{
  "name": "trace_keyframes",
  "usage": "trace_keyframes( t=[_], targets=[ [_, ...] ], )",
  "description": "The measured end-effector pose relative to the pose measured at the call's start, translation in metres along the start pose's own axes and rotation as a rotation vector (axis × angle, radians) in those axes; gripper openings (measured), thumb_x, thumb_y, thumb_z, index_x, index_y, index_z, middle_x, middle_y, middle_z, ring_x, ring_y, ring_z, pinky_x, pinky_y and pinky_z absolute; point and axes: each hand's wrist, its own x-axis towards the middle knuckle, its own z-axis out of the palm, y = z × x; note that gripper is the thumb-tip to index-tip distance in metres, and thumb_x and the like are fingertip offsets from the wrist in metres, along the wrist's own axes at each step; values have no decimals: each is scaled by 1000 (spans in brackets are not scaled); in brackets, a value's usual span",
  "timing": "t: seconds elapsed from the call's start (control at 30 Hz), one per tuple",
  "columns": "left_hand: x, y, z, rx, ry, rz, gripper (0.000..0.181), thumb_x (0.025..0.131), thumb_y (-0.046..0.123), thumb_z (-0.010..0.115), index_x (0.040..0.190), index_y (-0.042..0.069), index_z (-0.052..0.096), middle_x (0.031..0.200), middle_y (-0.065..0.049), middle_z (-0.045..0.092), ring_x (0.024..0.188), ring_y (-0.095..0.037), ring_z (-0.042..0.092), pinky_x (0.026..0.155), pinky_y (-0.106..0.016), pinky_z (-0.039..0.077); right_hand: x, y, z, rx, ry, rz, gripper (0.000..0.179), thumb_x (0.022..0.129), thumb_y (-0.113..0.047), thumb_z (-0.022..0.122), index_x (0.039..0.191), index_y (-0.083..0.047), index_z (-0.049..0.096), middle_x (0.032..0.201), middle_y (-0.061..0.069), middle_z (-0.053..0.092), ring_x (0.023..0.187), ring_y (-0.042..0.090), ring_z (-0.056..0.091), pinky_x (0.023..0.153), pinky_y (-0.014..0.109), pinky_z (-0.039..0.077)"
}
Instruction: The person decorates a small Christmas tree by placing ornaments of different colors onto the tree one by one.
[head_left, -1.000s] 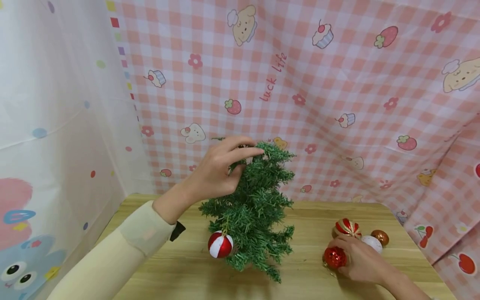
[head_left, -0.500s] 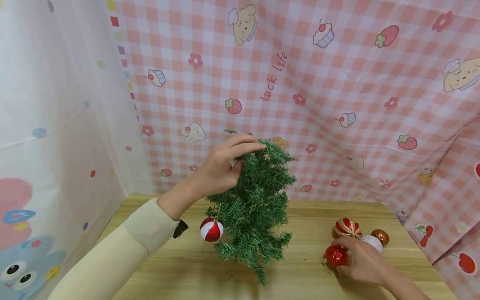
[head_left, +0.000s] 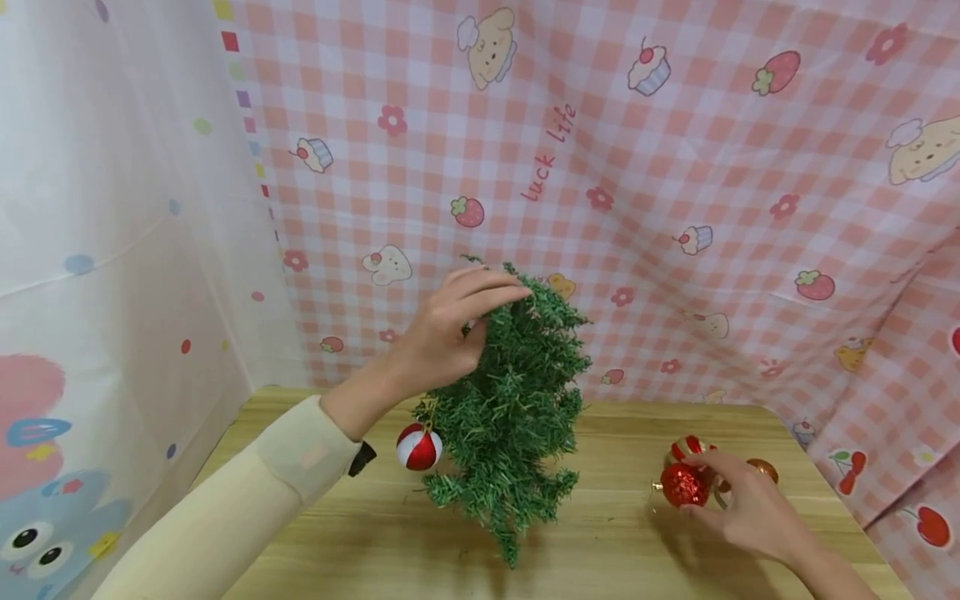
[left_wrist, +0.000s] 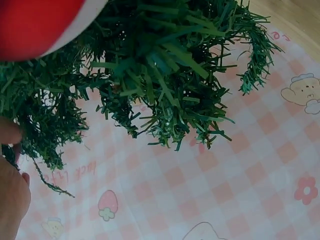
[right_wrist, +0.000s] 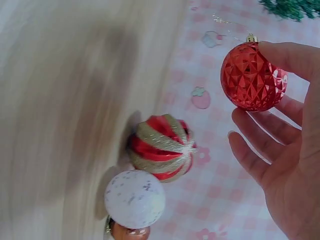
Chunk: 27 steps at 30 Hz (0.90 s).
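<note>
In the head view my left hand (head_left: 450,329) grips the upper part of a small green artificial Christmas tree (head_left: 517,417), the tip partly hidden behind its fingers. A red-and-white striped ball ornament (head_left: 419,447) hangs from a lower left branch. At the right, my right hand (head_left: 757,504) pinches a shiny red faceted ball ornament (head_left: 684,485) between thumb and fingers, raised off the table. Its gold cap and loop show clearly in the right wrist view, where the red ornament (right_wrist: 250,77) sits apart from the others.
On the wooden table (head_left: 615,533) lie a red-and-gold striped ball (right_wrist: 162,147), a white speckled ball (right_wrist: 135,199) and a copper-coloured ball (head_left: 763,469), grouped at the right. A pink checked cloth (head_left: 675,333) hangs behind the table, a white patterned one (head_left: 135,275) at the left.
My right hand has lifted the red ornament off the table, up and slightly right. The tree has turned in my left hand, and the striped ornament has swung up and left.
</note>
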Motion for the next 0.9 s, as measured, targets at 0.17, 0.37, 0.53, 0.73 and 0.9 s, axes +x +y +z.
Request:
trace_keyframes(
  t=[0.17,0.37,0.53,0.73,0.9],
  targets=[
    [-5,4,-3,67,28,-3,56,83,-29,50,131,-7,66,129,-23,66,122,-38,62,116,-50,41,8,-7,-6,8,73,-56,60,63,-10,97,117,-3,72,102,5,74,75,-1,60,61,22,52],
    [-12,13,-11,110,109,-38,50,85,-27,56,131,-9,63,131,-29,62,121,-41,62,104,-43,51,17,-24,-12,45,110,-44,60,64,-8,97,118,-7,71,105,3,74,77,2,63,65,22,53],
    [-18,28,-16,162,238,-40,36,86,-17,62,120,-8,69,123,-27,66,109,-39,65,86,-45,53,21,-40,-17,102,159,-43,61,64,-3,97,119,-10,71,104,-2,73,80,4,65,69,15,51],
    [-21,51,-14,224,376,-30,29,87,-1,59,113,-2,73,112,-22,69,97,-37,64,80,-50,44,24,-57,-19,152,231,-63,68,60,-1,98,122,-12,72,112,-2,73,95,0,65,78,11,49],
    [-24,69,-9,215,401,-28,21,94,10,59,106,0,74,106,-19,70,92,-35,65,77,-50,44,27,-73,-25,167,259,-88,71,59,3,97,124,-11,72,117,-7,71,100,-2,64,83,10,49]
  ],
)
